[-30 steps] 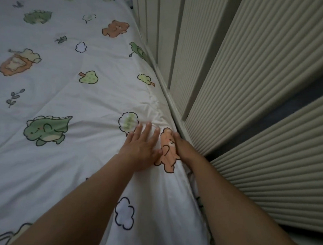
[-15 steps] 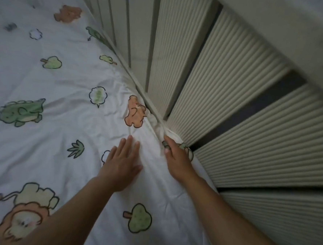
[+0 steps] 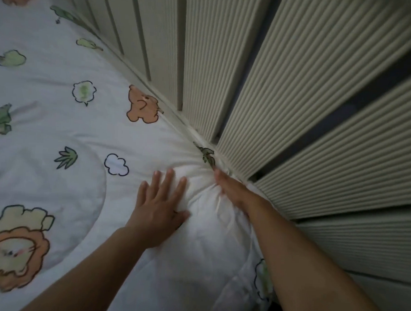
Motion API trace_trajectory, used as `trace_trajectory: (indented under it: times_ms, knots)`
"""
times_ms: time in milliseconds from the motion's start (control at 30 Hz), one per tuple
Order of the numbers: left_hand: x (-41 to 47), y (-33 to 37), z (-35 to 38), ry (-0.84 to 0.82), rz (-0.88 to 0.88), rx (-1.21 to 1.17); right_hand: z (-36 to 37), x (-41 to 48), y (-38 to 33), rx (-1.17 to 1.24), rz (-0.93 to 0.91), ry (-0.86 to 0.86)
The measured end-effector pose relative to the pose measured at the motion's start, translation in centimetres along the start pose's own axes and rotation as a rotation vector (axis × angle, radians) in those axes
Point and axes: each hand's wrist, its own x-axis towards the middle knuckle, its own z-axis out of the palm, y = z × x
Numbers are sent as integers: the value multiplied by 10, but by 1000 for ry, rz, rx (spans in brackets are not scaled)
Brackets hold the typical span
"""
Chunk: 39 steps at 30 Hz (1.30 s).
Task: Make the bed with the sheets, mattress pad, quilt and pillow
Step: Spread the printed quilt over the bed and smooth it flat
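A white quilt point(image 3: 57, 127) printed with cartoon lions, bears and trees covers the bed across the left of the head view. My left hand point(image 3: 159, 205) lies flat on it with fingers spread, pressing the fabric down. My right hand point(image 3: 231, 190) is at the quilt's edge beside the ribbed panel, its fingers pushed into bunched fabric where the folds gather. The right fingertips are partly hidden in the creases. No pillow or sheet shows separately.
A cream ribbed wall panel point(image 3: 323, 102) with dark gaps runs along the bed's right side, tight against the quilt edge. The quilt hangs over the bed's near right corner point(image 3: 244, 290).
Both hands have moved further along the bed edge past the orange bear print. The right hand has pushed deeper into the quilt's edge, and the fabric now bunches around it.
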Motion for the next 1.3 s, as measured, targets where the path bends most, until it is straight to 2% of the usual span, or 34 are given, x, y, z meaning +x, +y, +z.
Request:
trace_trajectory:
  times_ms: [67, 133, 200, 300, 367, 500, 567, 733, 867, 933, 1000, 1200, 1300]
  knots:
    - [3, 6, 7, 11, 5, 3, -2, 11, 11, 72, 84, 20]
    - [5, 11, 10, 14, 10, 41, -8, 21, 22, 110, 116, 81]
    - [6, 13, 9, 4, 8, 56, -14, 26, 26, 149, 122, 64]
    - [7, 9, 8, -29, 3, 89, -11, 33, 31, 70, 168, 57]
    - [8, 9, 10, -35, -20, 97, -9, 28, 33, 10, 116, 126]
    - [2, 24, 9, -63, -49, 51, -12, 1, 44, -98, -7, 35]
    - [-3, 39, 5, -96, -30, 49, -17, -20, 58, -81, 12, 65]
    - [-16, 72, 12, -124, 34, 59, -15, -62, 108, 168, 102, 178]
    - [-15, 78, 23, -122, 36, 96, -17, -67, 135, 353, 296, 134]
    - [-12, 77, 26, -114, 29, 104, -20, -60, 140, 369, 376, 62]
    - [-11, 76, 26, -125, 15, 113, -24, -51, 143, 273, 369, 17]
    - [-21, 85, 12, -133, 29, 92, -37, -58, 133, -134, 173, 159]
    - [-37, 88, 2, -124, 74, 59, -37, -76, 119, -238, 158, 234]
